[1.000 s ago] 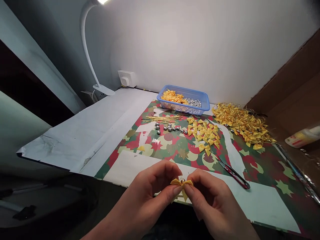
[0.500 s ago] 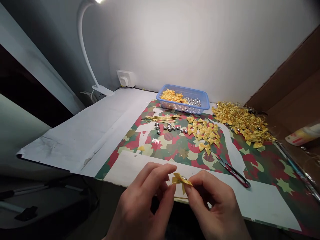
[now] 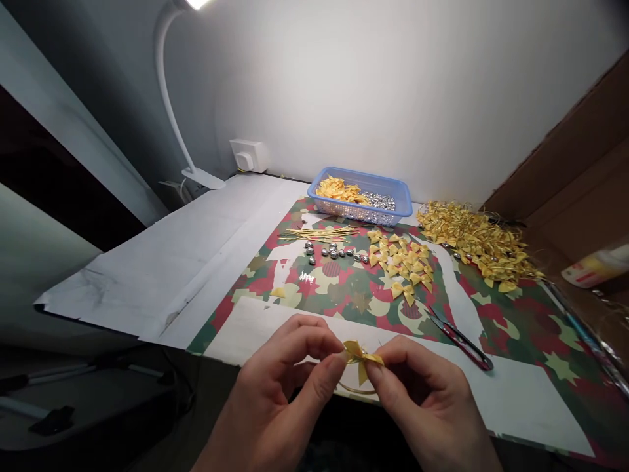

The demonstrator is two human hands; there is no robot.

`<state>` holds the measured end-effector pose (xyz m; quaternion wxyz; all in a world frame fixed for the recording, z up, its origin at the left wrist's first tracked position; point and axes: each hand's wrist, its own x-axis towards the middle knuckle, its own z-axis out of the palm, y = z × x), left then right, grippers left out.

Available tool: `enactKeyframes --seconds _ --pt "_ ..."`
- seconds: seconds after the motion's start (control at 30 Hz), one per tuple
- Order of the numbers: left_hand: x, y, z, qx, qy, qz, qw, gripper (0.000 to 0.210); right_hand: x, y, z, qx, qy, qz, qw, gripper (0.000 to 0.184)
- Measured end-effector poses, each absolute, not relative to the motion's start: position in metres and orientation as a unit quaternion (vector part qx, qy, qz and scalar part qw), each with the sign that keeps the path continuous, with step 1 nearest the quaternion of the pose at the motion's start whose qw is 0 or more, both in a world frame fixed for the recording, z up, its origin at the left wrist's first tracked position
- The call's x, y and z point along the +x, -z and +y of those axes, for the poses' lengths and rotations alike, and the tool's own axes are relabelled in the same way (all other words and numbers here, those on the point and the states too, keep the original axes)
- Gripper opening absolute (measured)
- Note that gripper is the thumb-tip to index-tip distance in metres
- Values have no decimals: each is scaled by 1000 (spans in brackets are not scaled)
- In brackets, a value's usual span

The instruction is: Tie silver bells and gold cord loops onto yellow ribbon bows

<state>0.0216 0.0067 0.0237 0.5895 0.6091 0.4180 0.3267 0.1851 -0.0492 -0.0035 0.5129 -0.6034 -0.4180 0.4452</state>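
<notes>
A gold ribbon bow point(image 3: 362, 360) is held up between my two hands over the near edge of the table. My right hand point(image 3: 427, 393) pinches its right side between thumb and index finger. At its left side, my left hand point(image 3: 287, 383) has thumb and index fingertip pressed together; whether they grip the ribbon or the thin gold cord there is hard to see. A loop of gold cord point(image 3: 354, 389) hangs below the bow, and its ends are hidden by my fingers.
Thread snips point(image 3: 459, 337) lie right of my hands. Beyond are loose bows point(image 3: 403, 259), silver bells or beads point(image 3: 333, 252) and gold cords point(image 3: 319, 233). A blue basket point(image 3: 403, 208) stands at the back, a pile of corded bows point(image 3: 474, 239) at right, a lamp point(image 3: 164, 85) at left.
My left fingertips have closed together at the bow's left side; they were apart before. The cord below now curves down in a wider loop. My right hand keeps its pinch.
</notes>
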Motion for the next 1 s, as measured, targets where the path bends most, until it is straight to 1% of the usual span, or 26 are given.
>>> enactKeyframes --seconds 0.07,0.23,0.37,0.5,0.53,0.67,0.7,0.87,1.0 --pt "23 -23 8 617 -312 401 600 13 184 4 -49 -601 -452 -414 513 27" --pt "24 -23 14 596 -269 387 650 21 187 2 -50 -592 -476 -409 505 28" --pt "24 -27 22 553 -238 370 707 19 193 0 -49 -568 -509 -437 477 29" --pt "22 -29 29 526 -204 369 738 19 198 -2 -47 -556 -510 -466 462 30" --pt "21 -30 30 527 -201 369 739 20 199 -2 -47 -558 -509 -471 456 31" --pt "17 -30 34 554 -187 372 721 38 200 -3 -47 -567 -504 -482 438 32" --pt "17 -29 34 556 -182 371 721 40 200 -4 -47 -568 -504 -483 437 32" --pt "18 -28 36 562 -167 344 734 19 200 -5 -47 -568 -505 -475 443 31" --pt "18 -29 37 568 -160 331 736 21 201 -6 -47 -566 -510 -478 436 31"
